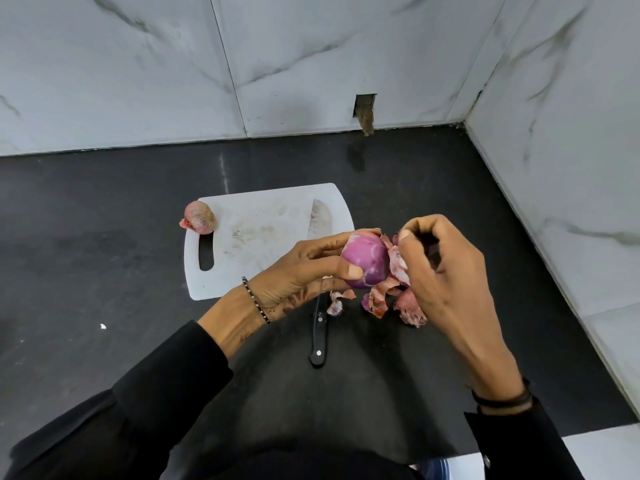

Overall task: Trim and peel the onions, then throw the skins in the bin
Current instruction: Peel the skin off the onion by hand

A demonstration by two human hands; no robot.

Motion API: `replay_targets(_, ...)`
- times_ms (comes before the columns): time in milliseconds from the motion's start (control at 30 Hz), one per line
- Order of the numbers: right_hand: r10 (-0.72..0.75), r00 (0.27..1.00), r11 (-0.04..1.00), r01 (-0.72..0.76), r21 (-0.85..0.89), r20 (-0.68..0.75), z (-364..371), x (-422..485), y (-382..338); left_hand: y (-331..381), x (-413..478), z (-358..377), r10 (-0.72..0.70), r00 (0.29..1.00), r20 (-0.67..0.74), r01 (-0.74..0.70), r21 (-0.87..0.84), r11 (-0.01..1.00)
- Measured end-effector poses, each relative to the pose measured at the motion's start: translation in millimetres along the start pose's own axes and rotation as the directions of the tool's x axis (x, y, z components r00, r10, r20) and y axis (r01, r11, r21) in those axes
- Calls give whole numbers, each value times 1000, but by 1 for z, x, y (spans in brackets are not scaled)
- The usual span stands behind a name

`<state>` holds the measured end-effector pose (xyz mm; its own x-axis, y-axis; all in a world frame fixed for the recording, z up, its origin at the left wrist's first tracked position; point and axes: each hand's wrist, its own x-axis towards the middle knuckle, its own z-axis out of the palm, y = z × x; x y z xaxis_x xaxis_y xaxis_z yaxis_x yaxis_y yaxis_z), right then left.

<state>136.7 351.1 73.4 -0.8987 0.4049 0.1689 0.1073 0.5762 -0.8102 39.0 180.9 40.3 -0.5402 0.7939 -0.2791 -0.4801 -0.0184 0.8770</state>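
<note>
Held up in the air in front of the body, over the near right corner of the cutting board: a purple onion (367, 261), mostly bare and glossy. Gripped by the left hand (298, 271), thumb pressed on the near face, fingers curled over the far side. At its right side, a flap of papery skin (398, 263), still attached, pinched in the curled fingers of the right hand (446, 271).

Just below, more loose skins (377, 303), pink and brown. Cannot tell whether hanging from the onion or lying on the counter (104, 254). Beside them to the left, one small curled scrap (337, 303).

Under the left hand, a black-handled knife (318, 336), blade on the white cutting board (263, 230), handle over the near edge onto the dark counter, middle hidden by the hand. At the board's far left corner, next to the slot handle, a second onion (200, 217), unpeeled, on its side.

On the left wrist a thin beaded bracelet (256, 299); on the right wrist a dark band (502, 400). Black sleeves on both arms. Behind and to the right, a wall (138, 64) of white marbled tiles.
</note>
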Motion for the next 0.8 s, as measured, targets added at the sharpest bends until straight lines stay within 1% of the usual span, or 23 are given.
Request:
replay_targets(100,46,999,990,-48,129,20,-7,-4,2,-2,1,-2,9,999,32,-5,-103,995)
replay_targets(200,56,995,982,-69,178,77,-10,-8,5,-6,0,-5,36,997,61,-25,-166,986)
replay_targets(333,74,993,961,-94,260,87,-8,-11,6,-10,-2,-10,53,993,105,-27,-237,971)
replay_targets(400,79,993,957,-101,271,92,-5,-10,5,-10,-3,-12,57,993,101,-29,-261,965)
replay_targets(467,75,993,967,-96,238,96,-2,-9,6,-8,-6,-11,71,991,116,-34,-293,956)
replay_targets(533,55,990,977,-80,196,130,1,-8,8,-7,-8,-13,66,995,81,-39,-293,955)
replay_targets(600,1,979,984,-38,176,203,2,-6,7,-7,-8,-17,46,999,-1,-45,-237,971)
replay_targets(700,-72,934,993,35,109,349,7,-1,6,-8,-7,-22,51,987,-153,-67,-103,992)
replay_targets(767,-106,901,994,93,52,421,18,4,11,-8,-9,-26,117,957,-267,-91,109,990)
replay_targets(800,-112,894,993,110,29,434,26,7,12,-7,-10,-29,168,934,-316,-96,232,968)
